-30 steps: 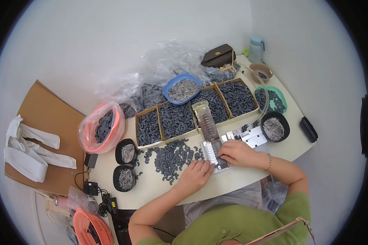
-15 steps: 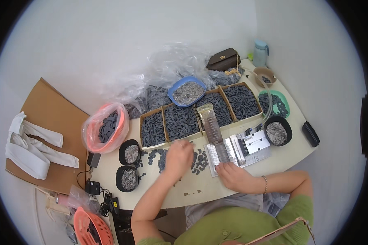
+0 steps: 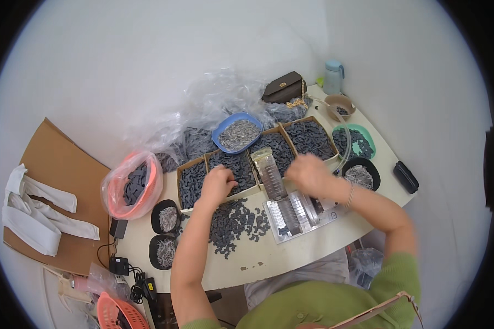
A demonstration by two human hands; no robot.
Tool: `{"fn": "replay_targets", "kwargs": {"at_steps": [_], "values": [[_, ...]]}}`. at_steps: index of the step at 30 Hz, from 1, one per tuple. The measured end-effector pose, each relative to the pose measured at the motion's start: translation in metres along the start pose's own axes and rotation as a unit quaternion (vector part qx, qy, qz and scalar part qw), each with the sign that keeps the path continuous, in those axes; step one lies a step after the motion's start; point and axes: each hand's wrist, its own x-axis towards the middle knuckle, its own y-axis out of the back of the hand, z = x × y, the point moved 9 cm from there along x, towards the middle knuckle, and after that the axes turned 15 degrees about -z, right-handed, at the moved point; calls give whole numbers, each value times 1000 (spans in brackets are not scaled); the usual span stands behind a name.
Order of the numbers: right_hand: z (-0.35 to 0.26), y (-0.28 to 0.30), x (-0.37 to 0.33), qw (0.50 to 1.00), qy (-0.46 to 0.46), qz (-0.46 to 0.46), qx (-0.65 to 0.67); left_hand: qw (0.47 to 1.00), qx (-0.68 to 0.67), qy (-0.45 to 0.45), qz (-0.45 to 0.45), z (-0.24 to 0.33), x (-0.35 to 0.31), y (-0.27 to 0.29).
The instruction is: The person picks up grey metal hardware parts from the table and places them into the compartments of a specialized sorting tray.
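Grey pieces point(image 3: 233, 162), left hand point(image 3: 218, 183) curled, right hand point(image 3: 308, 174) palm-down

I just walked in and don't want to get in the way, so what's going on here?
A person is working at a table with bare hands among small dark pieces. The left hand is over the front of a divided cardboard box full of them. The right hand, blurred, is above the far end of a metal fixture. Whether either hand holds anything is unclear. Loose dark pieces lie on the table left of the fixture.
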Motion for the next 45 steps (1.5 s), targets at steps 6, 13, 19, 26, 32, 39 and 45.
{"fn": "replay_targets", "kwargs": {"at_steps": [6,13,19,26,32,39,45], "values": [[58,-18,55,989,-97,49,-102,982,-177,-17,59,6,-17,0],[85,-16,55,963,-148,27,224,976,-33,-201,79,116,-85,-70],[21,-18,13,887,-30,-88,453,956,148,-249,54,155,-113,-96],[-65,-32,-27,979,75,-34,186,931,306,-178,84,181,-128,-106],[-94,-26,-52,990,123,-1,68,982,-51,-159,91,104,-117,-70],[-100,-22,-27,987,127,-97,33,990,-46,-42,124,34,-97,-40],[-106,-58,31,991,106,-52,62,998,-44,-2,53,18,-97,-44]]}}
